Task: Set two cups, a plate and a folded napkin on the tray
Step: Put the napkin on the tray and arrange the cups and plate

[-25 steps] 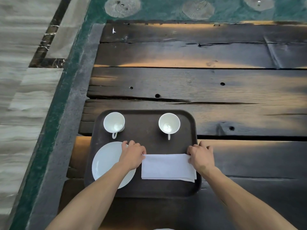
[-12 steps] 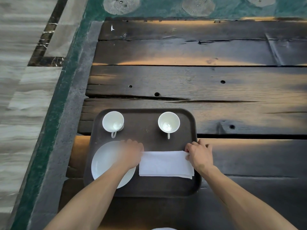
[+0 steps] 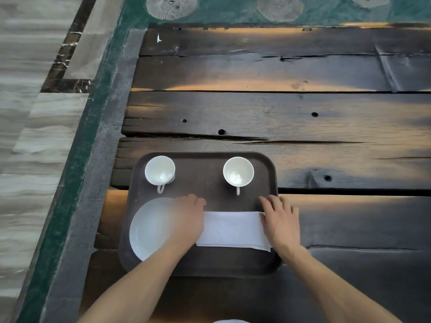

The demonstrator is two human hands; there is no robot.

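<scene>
Head view: white folded napkin (image 3: 233, 229) is seen lying flat on dark tray (image 3: 205, 264), w/ left hand (image 3: 186, 220) blurred at its left end, grip not discernible, & right hand (image 3: 279, 220) laid fingers-straight on its right end. Plate (image 3: 149, 229) sits front-left; two cups (image 3: 160, 170) (image 3: 238, 171) at back, on wooden surface (image 3: 279, 113).

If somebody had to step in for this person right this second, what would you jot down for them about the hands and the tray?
Left hand: blurred, at the left end of the folded white napkin, overlapping the round white plate; its grip cannot be told.
Right hand: fingers spread fairly straight, resting at the napkin's right end.
Things: two white handled cups, one far left and one far right, both upright; plate near left, napkin near right, all on the dark brown rounded tray on the weathered wooden table.
Done: all four items are on the tray.
Left: likely only letting go of the napkin.
</scene>
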